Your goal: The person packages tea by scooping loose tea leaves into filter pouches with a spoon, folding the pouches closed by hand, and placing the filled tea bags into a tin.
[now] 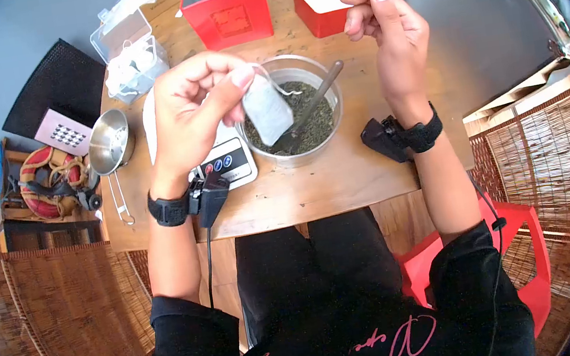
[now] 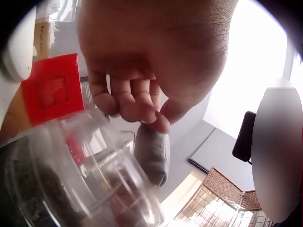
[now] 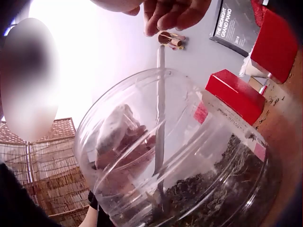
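A filled white bag (image 1: 267, 113) with a string hangs from the left hand (image 1: 192, 111), whose thumb and fingertips pinch its top. It hangs over a clear round tub (image 1: 339, 108) of dark dried leaves (image 1: 314, 126), in which a spoon (image 1: 323, 85) leans. In the left wrist view, the left hand (image 2: 151, 61) holds the bag (image 2: 152, 153) beside the tub. The right hand (image 1: 397, 45) is raised right of the tub, fingers bent loosely; nothing is visible in it. In the right wrist view, the right hand (image 3: 175, 14) is above the spoon handle (image 3: 161, 75).
Behind the tub stand a tall red tin (image 1: 233, 18) and a smaller red box (image 1: 325, 19). A lidded plastic box (image 1: 157, 68) of white bags is at the back left. A metal strainer (image 1: 108, 141) lies left, and a white scale (image 1: 239, 159) sits beside the tub.
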